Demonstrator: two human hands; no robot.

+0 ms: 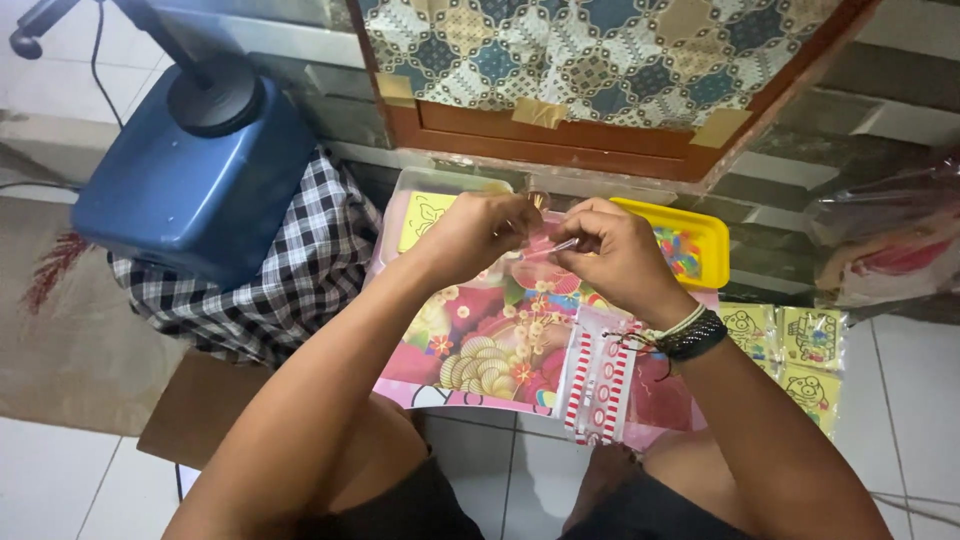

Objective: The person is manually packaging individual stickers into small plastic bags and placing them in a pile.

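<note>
Both hands are up over the middle of the floor workspace, close together, fingertips nearly meeting. The left hand (478, 232) is curled shut, fingers pinched on something small at its far edge; what it is can't be made out. The right hand (612, 255) is closed too, thumb and forefinger pinching a thin clear plastic strip (560, 246) that runs leftward into the gap between the two hands. On the right wrist sits a stack of dark and pale cord bracelets (688, 334).

Directly beneath the hands lies a large glossy pink printed sheet with flowers and gold coins (490, 350), flat on the white floor tiles (60, 480). Overlapping its near right part is a clear plastic packet with red-and-white striped edges (598, 385), just below the right wrist. Beyond the right hand, a shallow yellow plastic tray (712, 238) holds small multicoloured bits. Beyond the left hand, a clear plastic container (428, 183) has a yellow card with line drawings inside it.

At the right, yellow-green cards with cartoon drawings (795, 350) lie on the tiles. At the far left, a dark blue plastic jug with a black cap (190, 175) rests on a black-and-white checked cloth (290, 280). A patterned quilted fabric (600, 50) hangs at the far side over a brown wooden frame (560, 138).
</note>
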